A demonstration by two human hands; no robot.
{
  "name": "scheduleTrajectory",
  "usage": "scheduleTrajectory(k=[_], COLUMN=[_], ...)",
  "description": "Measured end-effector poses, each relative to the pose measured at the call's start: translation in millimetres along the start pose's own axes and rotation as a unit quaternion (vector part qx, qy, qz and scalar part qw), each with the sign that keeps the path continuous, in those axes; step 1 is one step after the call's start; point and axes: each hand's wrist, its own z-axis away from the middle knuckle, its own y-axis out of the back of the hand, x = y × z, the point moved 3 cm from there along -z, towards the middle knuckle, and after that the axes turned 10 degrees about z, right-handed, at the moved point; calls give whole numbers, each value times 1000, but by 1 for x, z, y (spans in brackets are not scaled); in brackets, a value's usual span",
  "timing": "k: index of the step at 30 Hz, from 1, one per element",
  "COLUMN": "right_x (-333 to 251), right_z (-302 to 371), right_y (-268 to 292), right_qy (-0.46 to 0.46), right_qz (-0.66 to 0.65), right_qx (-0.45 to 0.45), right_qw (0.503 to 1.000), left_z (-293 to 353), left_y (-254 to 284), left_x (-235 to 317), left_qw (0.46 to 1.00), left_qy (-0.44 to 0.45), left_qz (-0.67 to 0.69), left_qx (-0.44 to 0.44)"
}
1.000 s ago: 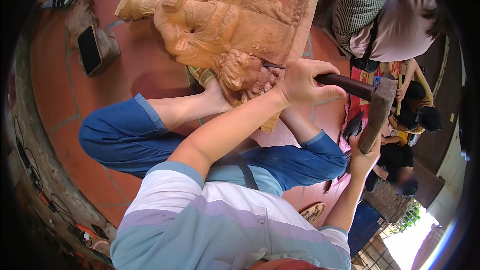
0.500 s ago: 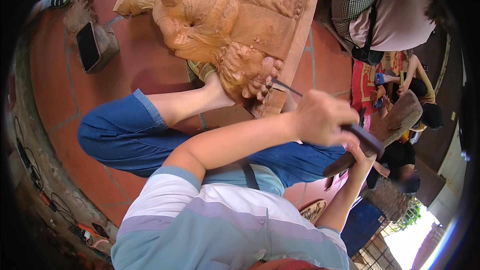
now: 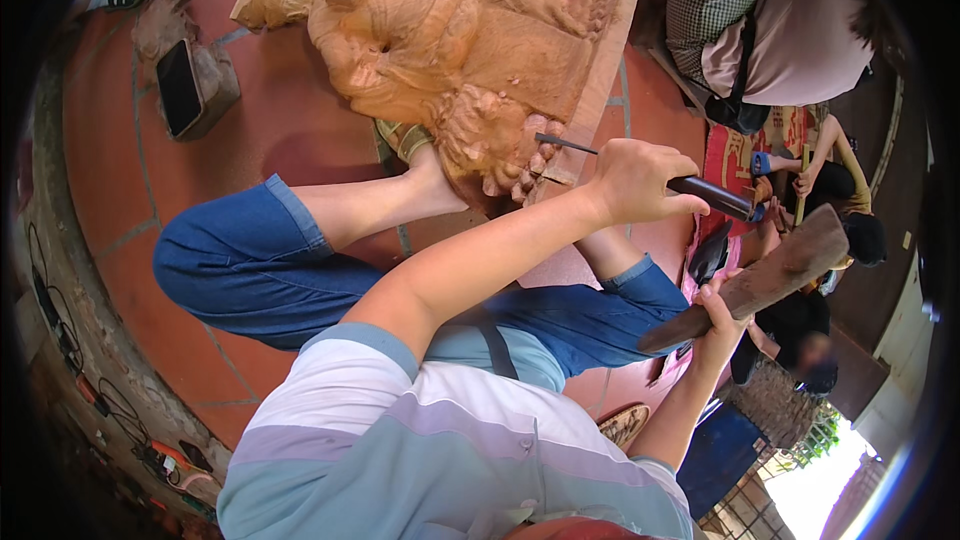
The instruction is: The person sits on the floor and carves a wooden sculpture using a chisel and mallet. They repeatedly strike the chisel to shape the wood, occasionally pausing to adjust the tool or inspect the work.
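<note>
My left hand (image 3: 645, 183) is closed round a chisel, its dark handle (image 3: 712, 198) sticking out to the right. The thin metal blade (image 3: 567, 144) reaches left over a row of rounded knobs on a wooden carving (image 3: 440, 50); whether the tip touches the wood I cannot tell. This light brown carving, with deep folds and a flat base board (image 3: 606, 50), lies on its side against my bare foot. Lower right, my right hand (image 3: 718, 330) grips a worn wooden mallet (image 3: 765, 280) by its narrow end. The broad end points up to the right, apart from the chisel.
A phone (image 3: 180, 90) leans on a block at the left of the red tiled floor (image 3: 270, 120). Cables (image 3: 70, 340) run along the left wall. A seated person (image 3: 780, 30) is at the upper right; other people (image 3: 845, 180) work beyond the mallet, near a red mat (image 3: 728, 170).
My left hand has risen and turned the chisel, its handle now away from my right hand. The blade tip has shifted slightly up and left. The mallet has dropped a little.
</note>
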Motion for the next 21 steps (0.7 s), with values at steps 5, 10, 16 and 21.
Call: scheduleTrajectory(k=[5,10,16,21], right_x=[21,25,3,1], right_z=[-8,-3,-4,-6], right_y=[13,8,2,14], right_qy=[-22,-14,27,65], right_qz=[139,138,19,204], right_qx=[-44,-4,27,7], right_qw=[989,990,999,977], left_z=[0,-2,1,2], left_y=[0,7,19,23], left_x=[-2,2,6,5], left_qw=[1000,1000,997,994], left_qy=[7,-9,-23,-16], left_qz=[-9,14,57,93], left_qx=[-5,22,40,52])
